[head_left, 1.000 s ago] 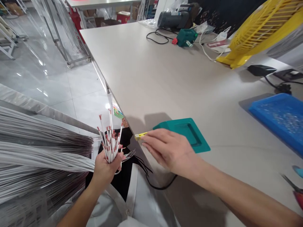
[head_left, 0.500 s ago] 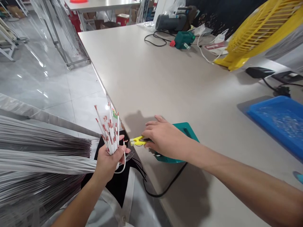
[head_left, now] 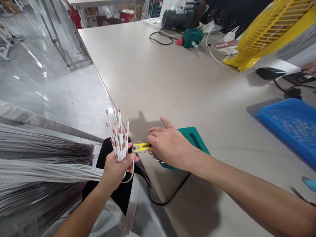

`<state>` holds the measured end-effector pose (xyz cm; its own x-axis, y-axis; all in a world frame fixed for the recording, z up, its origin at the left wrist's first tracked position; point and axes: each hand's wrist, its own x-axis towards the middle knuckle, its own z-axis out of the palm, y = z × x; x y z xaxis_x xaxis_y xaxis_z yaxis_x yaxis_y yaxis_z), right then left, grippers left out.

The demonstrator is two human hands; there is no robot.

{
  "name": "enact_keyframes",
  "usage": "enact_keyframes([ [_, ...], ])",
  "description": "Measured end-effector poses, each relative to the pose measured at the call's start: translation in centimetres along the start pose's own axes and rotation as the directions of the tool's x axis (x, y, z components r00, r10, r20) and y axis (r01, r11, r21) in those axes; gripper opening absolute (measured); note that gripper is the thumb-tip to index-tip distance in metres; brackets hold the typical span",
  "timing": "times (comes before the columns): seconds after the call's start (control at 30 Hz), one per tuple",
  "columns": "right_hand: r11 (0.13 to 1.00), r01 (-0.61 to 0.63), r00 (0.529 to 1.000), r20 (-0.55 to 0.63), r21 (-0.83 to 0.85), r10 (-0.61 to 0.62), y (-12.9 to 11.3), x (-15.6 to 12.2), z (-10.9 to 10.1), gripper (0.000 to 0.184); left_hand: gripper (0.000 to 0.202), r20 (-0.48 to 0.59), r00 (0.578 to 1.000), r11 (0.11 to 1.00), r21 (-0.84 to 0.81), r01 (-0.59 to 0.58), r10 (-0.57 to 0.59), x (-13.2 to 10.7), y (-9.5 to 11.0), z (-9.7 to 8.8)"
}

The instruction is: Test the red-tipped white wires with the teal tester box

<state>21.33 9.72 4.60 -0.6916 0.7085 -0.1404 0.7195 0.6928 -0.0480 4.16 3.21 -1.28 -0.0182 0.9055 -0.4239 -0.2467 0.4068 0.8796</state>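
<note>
In my left hand (head_left: 118, 166) is a bundle of white wires (head_left: 120, 141), closed in the fist, their stripped copper ends fanned upward. One wire bends out of the bundle, and its end is held out between thumb and fingertips. My right hand (head_left: 170, 143) grips a small yellow hand tool (head_left: 142, 146), its exact kind unclear. The tool's pale tip meets the end of that single wire, beside the left fingertips. Beneath the right hand a green tray-like device (head_left: 197, 141) lies on the table (head_left: 153, 79), partly hidden.
Long grey and white wires (head_left: 44, 168) hang over a rail at left. A blue tray (head_left: 291, 125) with small clear bits is at right. Further back are a yellow fan (head_left: 266, 36), a green device (head_left: 192, 38) and a motor (head_left: 177, 18). A black cord (head_left: 170, 200) loops near the table edge.
The left hand has moved slightly right, bringing the single wire's end to the yellow tool's tip. The gap between them has closed. Another person's hand shows at the far right edge.
</note>
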Motion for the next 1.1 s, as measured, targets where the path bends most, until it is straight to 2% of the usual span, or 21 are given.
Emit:
enact_keyframes([
  [0.17, 1.000, -0.001, 1.000, 0.030, 0.003, 0.001, 0.0, -0.1, -0.4, 0.007, 0.050, 0.045, 0.999, 0.999, 0.052, 0.003, -0.005, 0.2, 0.1, -0.3],
  [0.23, 1.000, -0.014, 0.999, 0.036, -0.002, 0.014, -0.1, -0.3, -0.7, 0.014, 0.049, 0.040, 0.999, 0.998, 0.063, 0.002, -0.005, 0.3, 0.0, -0.4],
  [0.37, 1.000, -0.027, 0.999, -0.034, 0.013, 0.028, -0.7, -1.1, -0.2, 0.052, 0.050, 0.020, 1.000, 0.997, 0.078, -0.021, 0.019, 0.1, -0.2, -0.4],
  [0.43, 1.000, -0.027, 0.996, -0.088, 0.006, 0.027, -0.9, -1.5, 0.5, 0.063, 0.050, 0.010, 1.000, 0.995, 0.092, -0.030, 0.029, 0.0, -0.1, -0.4],
  [0.53, 0.999, -0.007, 0.991, -0.135, -0.032, 0.003, -1.1, -1.8, 1.3, 0.061, 0.048, 0.000, 0.999, 0.993, 0.112, -0.031, 0.032, 0.0, 0.1, -0.4],
  [0.8, 0.997, -0.020, 0.996, -0.088, -0.068, 0.014, -1.3, -1.5, 0.9, 0.060, 0.050, -0.006, 0.999, 0.994, 0.102, -0.032, 0.033, -0.4, -0.2, -1.4],
  [0.9, 0.999, 0.005, 0.987, -0.160, -0.046, -0.012, -1.3, -1.8, 0.8, 0.064, 0.050, -0.020, 0.999, 0.994, 0.100, -0.033, 0.035, -0.9, 0.0, -1.9],
  [0.97, 0.999, 0.047, 0.955, -0.293, -0.004, -0.046, -1.5, -2.0, 0.8, 0.060, 0.045, -0.044, 0.998, 0.995, 0.091, -0.037, 0.041, -1.3, 0.3, -2.3],
  [1.03, 0.993, 0.116, 0.893, -0.440, 0.033, -0.089, -2.2, -2.2, 0.9, 0.043, 0.035, -0.053, 0.997, 0.996, 0.079, -0.048, 0.053, -1.7, 0.5, -2.8],
  [1.1, 0.981, 0.189, 0.832, -0.537, 0.047, -0.135, -3.1, -2.2, 1.2, 0.026, 0.025, -0.023, 0.998, 0.994, 0.087, -0.060, 0.063, -2.0, 0.6, -3.1],
])
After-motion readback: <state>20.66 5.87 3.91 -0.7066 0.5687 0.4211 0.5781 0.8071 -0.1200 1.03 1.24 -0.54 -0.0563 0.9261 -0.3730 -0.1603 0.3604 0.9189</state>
